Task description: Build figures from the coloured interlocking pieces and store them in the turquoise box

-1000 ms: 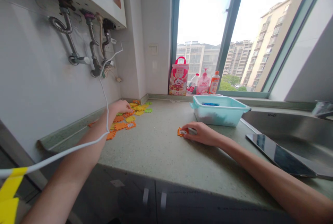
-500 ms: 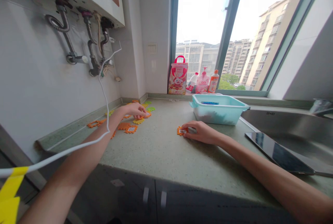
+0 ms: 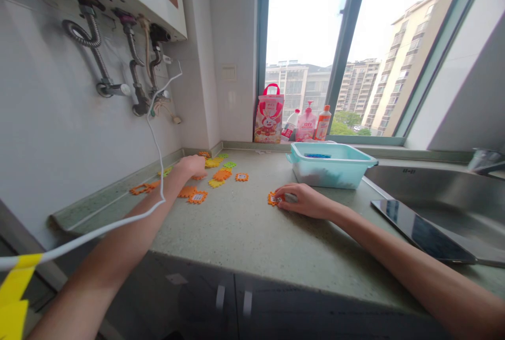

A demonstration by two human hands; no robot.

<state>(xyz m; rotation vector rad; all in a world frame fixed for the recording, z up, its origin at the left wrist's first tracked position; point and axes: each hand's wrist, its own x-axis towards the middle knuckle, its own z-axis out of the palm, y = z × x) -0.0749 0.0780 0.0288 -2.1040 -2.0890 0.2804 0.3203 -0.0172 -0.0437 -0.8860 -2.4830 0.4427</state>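
Observation:
On the counter (image 3: 236, 224), my right hand (image 3: 302, 200) has its thumb and fingers closed on the edge of an orange toothed foam puzzle piece (image 3: 272, 199) with a white printed label. My left hand (image 3: 192, 165) reaches over a loose group of similar pieces by the wall; its fingers point down and are mostly hidden. An orange piece (image 3: 199, 177) shows just beneath it. To its right lie an orange piece (image 3: 223, 174) over a yellow one (image 3: 216, 184), and a separate labelled orange piece (image 3: 242, 177). Nearer me is another labelled orange piece (image 3: 198, 197).
A light-blue plastic basin (image 3: 331, 171) stands beyond my right hand. A phone (image 3: 422, 232) lies beside the steel sink (image 3: 442, 192). A white cable (image 3: 98, 232) crosses in front of my left arm. Bottles (image 3: 305, 125) and a pink bag (image 3: 269, 119) line the windowsill.
My left hand has moved left, away from the yellow piece. A labelled orange piece now lies apart to the right of the group. My right hand has stayed in place.

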